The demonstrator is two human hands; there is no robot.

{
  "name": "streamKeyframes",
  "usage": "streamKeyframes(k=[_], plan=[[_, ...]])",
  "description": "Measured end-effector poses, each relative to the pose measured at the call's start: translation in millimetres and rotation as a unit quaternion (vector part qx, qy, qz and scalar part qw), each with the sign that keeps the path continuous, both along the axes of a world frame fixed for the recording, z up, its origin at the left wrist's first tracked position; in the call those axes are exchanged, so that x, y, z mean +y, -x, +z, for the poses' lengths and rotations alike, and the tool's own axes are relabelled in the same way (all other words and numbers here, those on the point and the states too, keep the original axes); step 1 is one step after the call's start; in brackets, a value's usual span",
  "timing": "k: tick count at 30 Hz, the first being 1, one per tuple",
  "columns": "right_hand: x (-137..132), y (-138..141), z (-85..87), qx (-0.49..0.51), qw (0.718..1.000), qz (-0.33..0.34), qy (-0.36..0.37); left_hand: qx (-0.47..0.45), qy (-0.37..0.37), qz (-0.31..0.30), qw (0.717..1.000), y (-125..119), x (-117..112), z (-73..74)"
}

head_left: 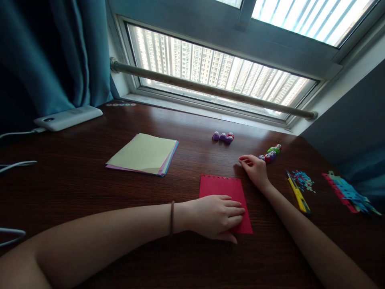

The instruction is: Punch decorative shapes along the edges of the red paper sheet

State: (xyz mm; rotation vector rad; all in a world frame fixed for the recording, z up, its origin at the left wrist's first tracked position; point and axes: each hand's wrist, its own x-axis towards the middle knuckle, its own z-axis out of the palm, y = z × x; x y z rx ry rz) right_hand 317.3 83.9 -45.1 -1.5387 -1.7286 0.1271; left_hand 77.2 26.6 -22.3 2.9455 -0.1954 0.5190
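Note:
My left hand (221, 216) lies flat, fingers stretched out, on a sheet of red paper (221, 185). Small punched notches run along the paper's far edge. My right hand (255, 170) rests on the table beyond the sheet's right corner. Its fingers are drawn together in a pinch; whatever may be between the fingertips is too small to make out. Just behind that hand stands a slanting row of small craft punches (272, 152) in purple, red and green. A second cluster of purple and red punches (223, 137) sits farther back, left of my right hand.
A stack of coloured paper (142, 152) lies left of the red sheet. Right of my right arm are a yellow utility knife (299, 195), tiny paper bits (303, 180) and punched paper strips (351, 192). A white device (70, 117) with a cable is at far left.

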Motion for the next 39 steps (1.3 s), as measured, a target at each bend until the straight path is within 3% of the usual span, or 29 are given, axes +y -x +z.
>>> streamKeyframes(k=[5,8,15,20,31,39], plan=[[62,11,1.3,-0.010,0.999,-0.042,-0.013,-0.001,-0.005,0.004,1.000,0,0,-0.1],[81,15,1.8,-0.028,0.999,-0.037,-0.017,-0.012,-0.006,0.004,1.000,0,1,-1.7],[80,18,-2.1,-0.153,0.988,0.029,-0.003,-0.021,-0.004,0.000,1.000,0,1,-0.5],[82,16,-4.0,-0.134,0.990,0.041,-0.011,-0.029,0.002,0.004,1.000,0,1,-1.2],[81,12,-5.7,-0.070,0.994,-0.058,-0.052,-0.015,0.003,0.007,1.000,0,2,-0.8],[84,11,-6.4,-0.045,0.995,-0.063,-0.059,-0.031,0.013,0.005,0.999,0,2,-0.2]])
